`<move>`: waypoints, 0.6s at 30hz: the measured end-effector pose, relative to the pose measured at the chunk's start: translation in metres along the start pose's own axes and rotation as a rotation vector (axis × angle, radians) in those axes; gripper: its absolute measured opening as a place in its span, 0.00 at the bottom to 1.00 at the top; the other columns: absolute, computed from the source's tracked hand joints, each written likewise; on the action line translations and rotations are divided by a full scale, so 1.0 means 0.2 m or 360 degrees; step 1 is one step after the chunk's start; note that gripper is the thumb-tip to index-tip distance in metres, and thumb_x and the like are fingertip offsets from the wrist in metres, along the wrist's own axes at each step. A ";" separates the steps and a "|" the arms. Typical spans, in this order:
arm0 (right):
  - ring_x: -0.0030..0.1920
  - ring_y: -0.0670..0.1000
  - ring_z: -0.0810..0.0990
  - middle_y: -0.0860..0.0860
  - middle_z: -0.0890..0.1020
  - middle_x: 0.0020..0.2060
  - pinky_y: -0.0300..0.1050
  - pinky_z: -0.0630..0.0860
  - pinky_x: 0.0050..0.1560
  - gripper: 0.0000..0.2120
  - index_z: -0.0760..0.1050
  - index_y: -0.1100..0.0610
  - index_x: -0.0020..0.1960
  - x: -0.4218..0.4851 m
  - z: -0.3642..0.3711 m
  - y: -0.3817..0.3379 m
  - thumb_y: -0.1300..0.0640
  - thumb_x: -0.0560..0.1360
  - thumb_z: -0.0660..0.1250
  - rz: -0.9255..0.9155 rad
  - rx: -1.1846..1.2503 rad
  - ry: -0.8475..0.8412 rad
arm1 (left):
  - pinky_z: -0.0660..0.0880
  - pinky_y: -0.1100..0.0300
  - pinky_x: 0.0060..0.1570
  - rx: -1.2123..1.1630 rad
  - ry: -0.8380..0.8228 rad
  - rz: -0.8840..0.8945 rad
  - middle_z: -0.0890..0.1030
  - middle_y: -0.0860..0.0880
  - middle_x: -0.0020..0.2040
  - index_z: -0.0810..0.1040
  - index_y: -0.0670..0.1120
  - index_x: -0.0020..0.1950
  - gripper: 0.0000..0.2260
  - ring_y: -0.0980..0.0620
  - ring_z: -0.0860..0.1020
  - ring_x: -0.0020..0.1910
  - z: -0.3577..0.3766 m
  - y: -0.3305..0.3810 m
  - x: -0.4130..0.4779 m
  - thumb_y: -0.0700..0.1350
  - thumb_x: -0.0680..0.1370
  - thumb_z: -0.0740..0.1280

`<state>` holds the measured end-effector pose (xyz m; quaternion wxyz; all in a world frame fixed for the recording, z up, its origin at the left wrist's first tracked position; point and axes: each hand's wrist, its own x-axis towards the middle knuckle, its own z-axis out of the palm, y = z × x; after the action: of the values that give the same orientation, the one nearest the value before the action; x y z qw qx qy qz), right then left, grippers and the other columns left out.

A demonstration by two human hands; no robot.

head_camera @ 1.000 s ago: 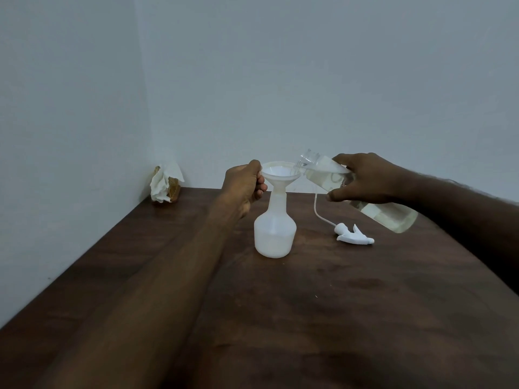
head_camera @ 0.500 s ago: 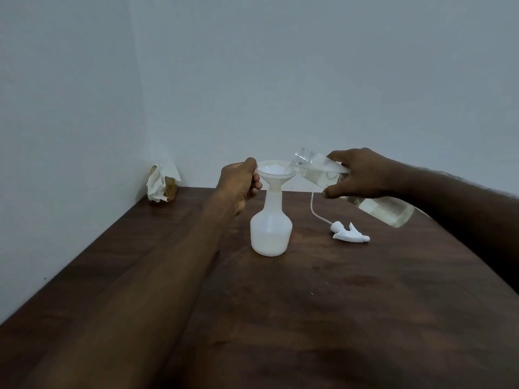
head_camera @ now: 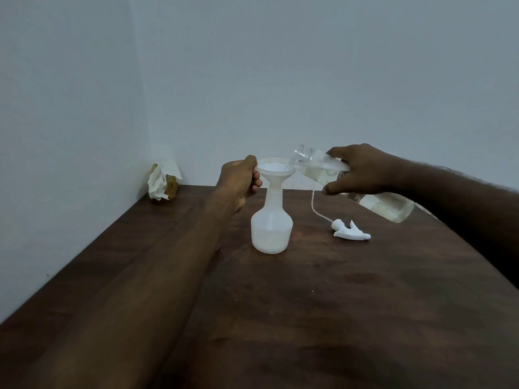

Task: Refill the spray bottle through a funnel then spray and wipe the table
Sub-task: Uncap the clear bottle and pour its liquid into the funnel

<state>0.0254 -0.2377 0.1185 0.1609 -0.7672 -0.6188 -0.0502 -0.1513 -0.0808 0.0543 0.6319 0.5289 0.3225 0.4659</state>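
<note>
Dark wood table (head_camera: 309, 318) lies under both hands. The R hand (head_camera: 362, 171) is wrapped round the middle of the clear refill btl (head_camera: 387, 206), fingers over the top & thumb under. It's tipped neck-down toward the L hand (head_camera: 238, 178), mouth over the funnel rim, pale liquid inside. A thin stream looks to be running out.

White spray btl (head_camera: 271, 231) stands upright on the table btwn & below the two hands. There's some liquid in the base, level hard to read. The tissue wad (head_camera: 161, 182) sits in a holder at the table's far corner, well beyond the L hand. White funnel (head_camera: 276, 168) has its stem seated in the spray btl neck, w/ the L hand curled on the rim's near-L side, steadying it. The trigger head (head_camera: 351, 233) w/ its tube lies on the table below the R hand, apart from the spray btl.

Step, by my read: refill pour, partway. Spray & wipe not yet begun.

Next calls for levelling the clear refill btl before the funnel backs up, then setting it down, lifting the funnel out & screwing the trigger head on.
</note>
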 end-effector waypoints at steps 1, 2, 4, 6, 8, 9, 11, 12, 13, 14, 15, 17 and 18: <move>0.41 0.45 0.80 0.45 0.79 0.42 0.48 0.80 0.47 0.25 0.75 0.51 0.62 0.00 0.00 0.00 0.48 0.68 0.77 0.0001 -0.0008 -0.0004 | 0.68 0.65 0.23 -0.0002 -0.0004 0.0003 0.72 0.49 0.29 0.70 0.44 0.34 0.10 0.54 0.70 0.27 0.00 0.00 0.00 0.39 0.76 0.61; 0.41 0.46 0.80 0.46 0.79 0.43 0.49 0.80 0.47 0.26 0.75 0.51 0.62 0.00 0.00 0.00 0.48 0.68 0.78 0.0004 -0.0009 -0.0008 | 0.68 0.65 0.23 -0.0005 -0.0009 0.0006 0.72 0.49 0.29 0.70 0.44 0.34 0.10 0.54 0.70 0.27 0.00 0.00 0.00 0.39 0.76 0.61; 0.42 0.47 0.81 0.47 0.80 0.45 0.49 0.81 0.48 0.26 0.75 0.51 0.63 0.01 -0.01 0.00 0.48 0.68 0.78 0.0008 -0.0010 -0.0015 | 0.68 0.65 0.23 -0.0010 -0.0010 0.0012 0.71 0.49 0.29 0.70 0.44 0.34 0.10 0.54 0.70 0.26 0.00 0.00 0.00 0.39 0.76 0.61; 0.44 0.49 0.81 0.47 0.80 0.46 0.48 0.80 0.47 0.27 0.74 0.50 0.64 0.01 -0.01 0.00 0.48 0.68 0.77 0.0010 -0.0037 -0.0018 | 0.68 0.65 0.24 -0.0003 -0.0006 0.0017 0.71 0.49 0.29 0.70 0.44 0.34 0.10 0.54 0.70 0.26 0.00 0.00 0.01 0.39 0.76 0.61; 0.43 0.50 0.83 0.45 0.79 0.45 0.45 0.78 0.43 0.27 0.74 0.49 0.64 0.01 -0.01 0.00 0.47 0.68 0.77 0.0020 -0.0030 -0.0027 | 0.68 0.65 0.24 -0.0004 -0.0009 0.0019 0.71 0.49 0.29 0.71 0.44 0.34 0.10 0.54 0.70 0.26 0.01 0.00 0.01 0.39 0.75 0.61; 0.42 0.50 0.83 0.44 0.79 0.44 0.44 0.78 0.41 0.27 0.74 0.49 0.63 0.01 -0.02 0.00 0.47 0.68 0.77 0.0024 -0.0020 -0.0031 | 0.68 0.65 0.24 -0.0010 -0.0011 0.0017 0.71 0.49 0.29 0.70 0.44 0.34 0.10 0.54 0.70 0.26 0.01 0.00 0.01 0.39 0.75 0.61; 0.40 0.48 0.83 0.42 0.78 0.44 0.43 0.78 0.40 0.26 0.74 0.49 0.63 0.01 -0.02 0.00 0.48 0.68 0.77 0.0023 -0.0024 -0.0030 | 0.67 0.65 0.23 -0.0016 -0.0009 0.0014 0.71 0.49 0.29 0.70 0.44 0.34 0.10 0.54 0.70 0.26 0.01 0.01 0.01 0.39 0.75 0.61; 0.39 0.46 0.82 0.43 0.78 0.44 0.45 0.79 0.42 0.27 0.74 0.50 0.64 0.01 -0.02 -0.01 0.48 0.68 0.77 0.0020 -0.0036 -0.0025 | 0.67 0.65 0.23 -0.0015 -0.0008 0.0014 0.71 0.49 0.29 0.70 0.44 0.34 0.10 0.54 0.70 0.26 0.01 0.01 0.01 0.39 0.75 0.61; 0.38 0.44 0.81 0.44 0.79 0.44 0.46 0.80 0.45 0.27 0.74 0.50 0.64 0.01 -0.02 -0.01 0.48 0.68 0.77 0.0020 -0.0045 -0.0022 | 0.67 0.65 0.23 -0.0015 -0.0008 0.0015 0.71 0.49 0.29 0.70 0.44 0.34 0.10 0.54 0.69 0.26 0.01 0.01 0.01 0.39 0.75 0.61; 0.37 0.44 0.81 0.45 0.79 0.46 0.48 0.81 0.47 0.27 0.74 0.50 0.65 0.01 -0.02 -0.01 0.48 0.68 0.77 0.0023 -0.0042 -0.0024 | 0.67 0.65 0.23 -0.0015 -0.0010 0.0016 0.71 0.49 0.29 0.70 0.44 0.34 0.10 0.54 0.69 0.26 0.01 0.00 0.01 0.39 0.75 0.61; 0.37 0.45 0.81 0.46 0.79 0.47 0.48 0.81 0.48 0.28 0.73 0.50 0.65 0.01 -0.02 -0.01 0.48 0.68 0.77 0.0028 -0.0030 -0.0028 | 0.67 0.64 0.23 -0.0016 -0.0011 0.0017 0.71 0.49 0.29 0.70 0.44 0.34 0.09 0.54 0.69 0.26 0.01 0.00 0.01 0.39 0.76 0.60; 0.40 0.48 0.82 0.47 0.79 0.48 0.47 0.80 0.47 0.29 0.73 0.50 0.66 0.01 -0.02 -0.01 0.48 0.68 0.77 0.0028 -0.0048 -0.0023 | 0.67 0.65 0.23 -0.0015 -0.0013 0.0018 0.71 0.49 0.29 0.71 0.43 0.35 0.09 0.54 0.69 0.26 0.01 0.00 0.01 0.39 0.76 0.60; 0.41 0.48 0.81 0.47 0.78 0.49 0.46 0.79 0.48 0.29 0.73 0.50 0.66 0.01 -0.02 -0.01 0.47 0.68 0.77 0.0027 -0.0072 -0.0017 | 0.67 0.65 0.23 -0.0016 -0.0015 0.0019 0.71 0.49 0.29 0.71 0.43 0.35 0.09 0.54 0.69 0.26 0.01 0.00 0.01 0.39 0.76 0.60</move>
<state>0.0250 -0.2367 0.1232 0.1406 -0.7762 -0.6119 -0.0587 -0.1490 -0.0788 0.0556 0.6332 0.5299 0.3140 0.4687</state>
